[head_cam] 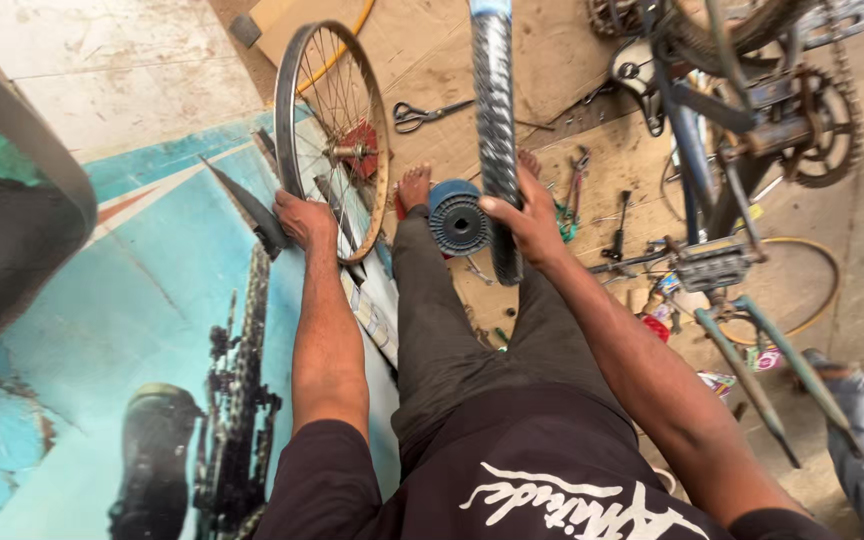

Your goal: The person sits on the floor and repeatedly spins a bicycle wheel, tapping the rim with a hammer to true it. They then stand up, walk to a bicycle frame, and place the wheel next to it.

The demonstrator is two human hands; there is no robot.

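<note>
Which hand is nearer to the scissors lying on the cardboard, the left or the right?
Right. The right hand grips the wrapped tube, just below and to the right of the scissors. The left hand holds the wheel rim, farther to their lower left.

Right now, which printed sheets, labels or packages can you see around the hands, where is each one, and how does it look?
Printed banner: spread flat on the floor under the left hand, large, light blue with a dark picture.
Printed wrapper: on the floor right of the right forearm, small, crumpled, multicoloured.
Shirt print: on the person's dark shirt, bottom centre, white lettering.
No screens in view.
</note>
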